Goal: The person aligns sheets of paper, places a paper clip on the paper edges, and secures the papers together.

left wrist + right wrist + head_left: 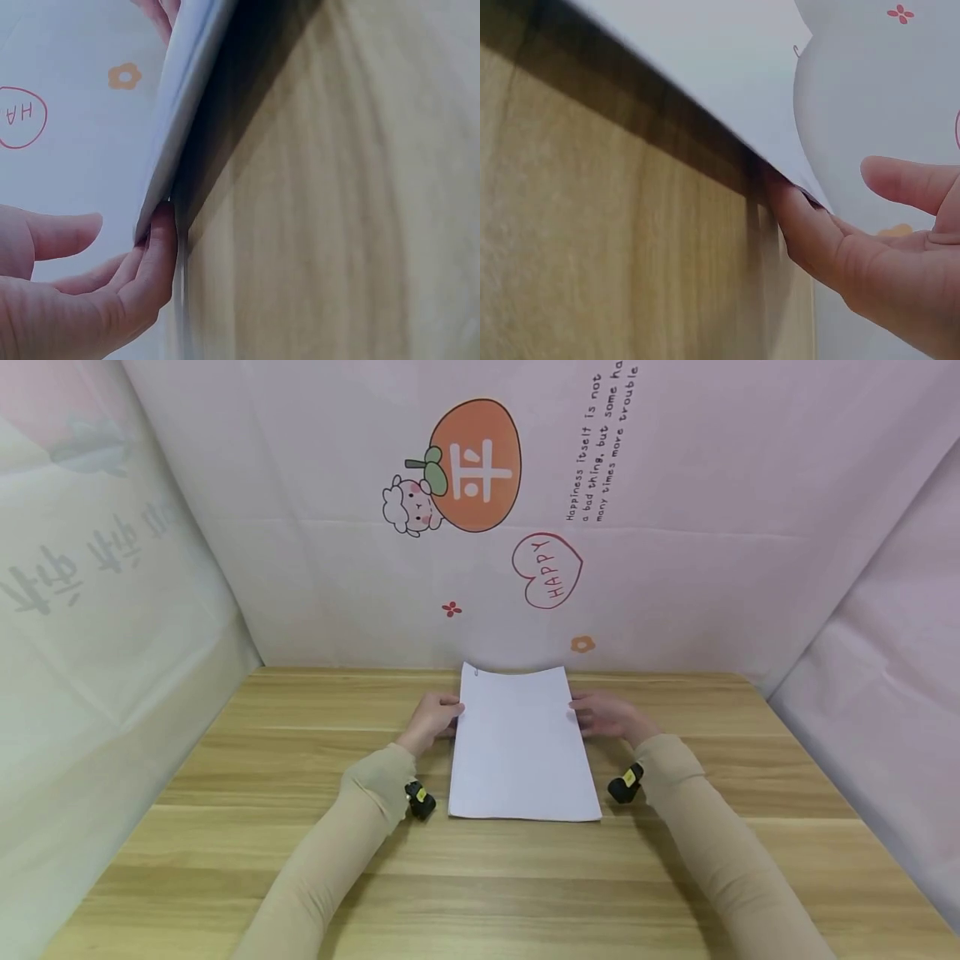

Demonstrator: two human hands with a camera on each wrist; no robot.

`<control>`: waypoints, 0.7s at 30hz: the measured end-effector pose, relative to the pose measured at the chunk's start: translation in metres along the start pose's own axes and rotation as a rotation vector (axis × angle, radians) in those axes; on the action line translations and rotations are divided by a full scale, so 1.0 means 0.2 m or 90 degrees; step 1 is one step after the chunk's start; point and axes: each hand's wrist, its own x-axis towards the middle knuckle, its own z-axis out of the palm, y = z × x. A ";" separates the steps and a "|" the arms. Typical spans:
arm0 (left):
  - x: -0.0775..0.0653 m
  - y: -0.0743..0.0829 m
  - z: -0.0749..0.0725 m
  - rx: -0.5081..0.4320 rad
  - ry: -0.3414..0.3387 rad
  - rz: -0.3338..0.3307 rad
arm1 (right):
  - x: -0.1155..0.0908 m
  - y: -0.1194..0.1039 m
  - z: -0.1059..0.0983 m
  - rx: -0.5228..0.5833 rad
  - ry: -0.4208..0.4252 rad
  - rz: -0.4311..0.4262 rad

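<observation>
A thin stack of white paper sheets lies between my two hands, its far edge bowed and its far corners lifted. A small dark wire clip sits at its far left corner. At the left edge, my left hand supports the sheets with its fingers underneath; its thumb stands apart from the paper in the left wrist view. My right hand is at the right edge, fingertips under the sheet, thumb raised away from it. The paper hides some fingertips.
The wooden table extends around the paper. A printed cloth hangs right behind the table's far edge, with more cloth on both sides. Black wrist cameras sit at both cuffs, close to the tabletop.
</observation>
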 end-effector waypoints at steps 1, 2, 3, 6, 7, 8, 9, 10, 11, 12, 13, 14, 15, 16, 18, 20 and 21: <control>0.00 0.00 0.00 -0.002 -0.002 -0.002 | 0.00 0.00 -0.01 -0.003 0.001 0.000; 0.00 0.00 0.00 -0.002 -0.003 -0.004 | 0.00 0.00 -0.01 -0.007 -0.001 -0.001; 0.00 0.00 -0.01 -0.002 -0.004 -0.006 | 0.00 0.00 -0.02 -0.010 -0.003 -0.002; -0.01 0.01 -0.02 -0.007 -0.005 -0.014 | 0.00 0.00 -0.03 -0.020 -0.009 -0.007; -0.01 0.01 -0.02 -0.007 -0.003 -0.015 | 0.00 0.00 -0.04 -0.019 -0.010 -0.008; -0.01 0.01 -0.02 -0.009 -0.003 -0.017 | 0.00 0.00 -0.04 -0.017 -0.011 -0.008; -0.02 0.01 -0.02 -0.013 -0.002 -0.020 | 0.00 0.00 -0.04 -0.008 -0.007 -0.006; -0.02 0.01 -0.03 -0.017 -0.003 -0.022 | 0.00 0.00 -0.04 -0.004 -0.007 -0.006; -0.02 0.01 -0.03 -0.020 -0.002 -0.024 | -0.01 0.00 -0.04 0.005 -0.004 -0.004; -0.02 0.01 -0.03 -0.024 -0.003 -0.026 | -0.01 0.00 -0.05 0.012 -0.006 -0.005; -0.02 0.01 -0.03 -0.026 -0.003 -0.029 | -0.01 0.00 -0.05 0.021 -0.005 -0.004; -0.03 0.01 -0.04 -0.030 -0.004 -0.033 | -0.01 0.00 -0.05 0.029 -0.003 -0.003; -0.03 0.02 -0.04 -0.029 -0.003 -0.036 | -0.02 0.00 -0.05 0.036 -0.002 -0.004; -0.03 0.02 -0.04 -0.031 -0.004 -0.040 | -0.02 0.00 -0.05 0.040 -0.002 -0.005; -0.03 0.02 -0.04 -0.033 -0.005 -0.047 | -0.02 -0.01 -0.05 0.048 0.003 -0.005; -0.03 0.02 -0.05 -0.032 -0.005 -0.051 | -0.03 0.00 -0.06 0.044 0.012 -0.007; -0.03 0.02 -0.05 -0.032 -0.005 -0.053 | -0.03 0.00 -0.06 0.036 0.018 -0.009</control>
